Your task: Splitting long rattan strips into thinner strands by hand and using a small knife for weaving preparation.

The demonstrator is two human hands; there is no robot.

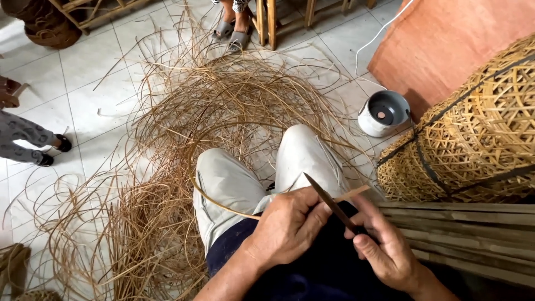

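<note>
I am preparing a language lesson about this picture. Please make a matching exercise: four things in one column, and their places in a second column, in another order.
Things:
1. knife
2. woven baskets
3. white pot
4. loose strips

Places:
A. spread over the tiled floor, in front of the knees
B. on the floor beside the baskets
C. in the right hand, near the left hand
D. stacked at the right edge

Pairs: 1-C, 2-D, 3-B, 4-A
</note>
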